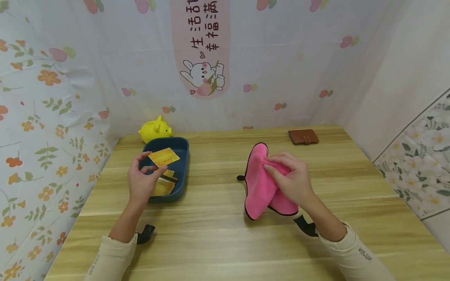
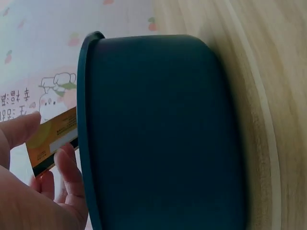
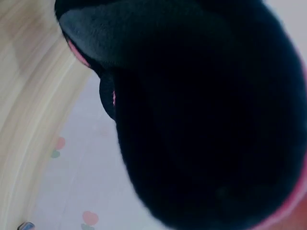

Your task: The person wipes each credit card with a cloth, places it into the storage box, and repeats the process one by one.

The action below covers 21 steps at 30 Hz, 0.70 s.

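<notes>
My left hand (image 1: 141, 180) pinches a gold bank card (image 1: 164, 157) above a dark blue plastic basin (image 1: 181, 186). More gold cards (image 1: 164, 187) lie inside that basin. In the left wrist view, the held card (image 2: 53, 139) shows a dark stripe and a white strip, with the basin wall (image 2: 158, 129) hiding part of it. My right hand (image 1: 295, 180) pinches a pink cloth (image 1: 258, 193) with black edging near its middle, so it hangs in folds above the table. Its dark underside (image 3: 206, 110) fills most of the right wrist view, where the fingers are hidden.
A yellow piggy bank (image 1: 154, 129) stands behind the basin at the back left. Toward the back right lies a brown wallet (image 1: 304, 136) with a clasp. Patterned curtains (image 1: 267, 66) border the wooden table (image 1: 211, 242) at the back and sides.
</notes>
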Each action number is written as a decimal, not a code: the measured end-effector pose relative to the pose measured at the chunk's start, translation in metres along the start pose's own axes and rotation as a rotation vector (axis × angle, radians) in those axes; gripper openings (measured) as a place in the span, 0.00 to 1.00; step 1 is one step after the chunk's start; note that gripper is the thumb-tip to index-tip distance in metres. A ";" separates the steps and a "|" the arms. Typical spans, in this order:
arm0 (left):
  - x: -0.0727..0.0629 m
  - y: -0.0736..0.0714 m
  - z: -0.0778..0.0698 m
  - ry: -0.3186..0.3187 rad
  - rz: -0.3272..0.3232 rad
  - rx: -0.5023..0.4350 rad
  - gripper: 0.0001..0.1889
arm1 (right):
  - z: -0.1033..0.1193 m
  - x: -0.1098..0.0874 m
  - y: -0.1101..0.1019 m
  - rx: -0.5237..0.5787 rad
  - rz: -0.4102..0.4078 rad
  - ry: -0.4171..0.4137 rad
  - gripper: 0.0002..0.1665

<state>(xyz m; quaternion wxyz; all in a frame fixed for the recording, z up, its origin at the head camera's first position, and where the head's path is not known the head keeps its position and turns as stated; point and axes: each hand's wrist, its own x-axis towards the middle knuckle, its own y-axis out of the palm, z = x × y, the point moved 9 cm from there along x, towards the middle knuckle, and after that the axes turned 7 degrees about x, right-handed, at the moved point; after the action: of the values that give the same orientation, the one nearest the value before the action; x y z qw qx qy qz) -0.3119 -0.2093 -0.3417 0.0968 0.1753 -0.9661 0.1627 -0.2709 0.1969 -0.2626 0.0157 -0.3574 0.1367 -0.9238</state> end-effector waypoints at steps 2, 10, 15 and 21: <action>0.001 -0.002 0.003 -0.013 -0.004 0.042 0.33 | 0.001 0.000 0.001 -0.002 0.004 -0.009 0.13; -0.002 0.005 0.010 0.048 0.060 0.207 0.41 | -0.002 0.001 0.000 0.024 0.011 0.003 0.12; -0.010 0.011 -0.012 0.215 0.029 0.194 0.41 | -0.005 0.001 -0.001 0.032 0.006 0.000 0.12; -0.022 0.028 -0.030 0.257 0.073 0.153 0.40 | -0.005 0.004 0.000 0.021 -0.005 -0.007 0.13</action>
<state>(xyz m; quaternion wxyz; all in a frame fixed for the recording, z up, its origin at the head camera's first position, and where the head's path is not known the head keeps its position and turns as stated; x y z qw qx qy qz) -0.2984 -0.1673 -0.3270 0.2001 0.1249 -0.9362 0.2605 -0.2774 0.1981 -0.2634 0.0178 -0.3606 0.1261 -0.9240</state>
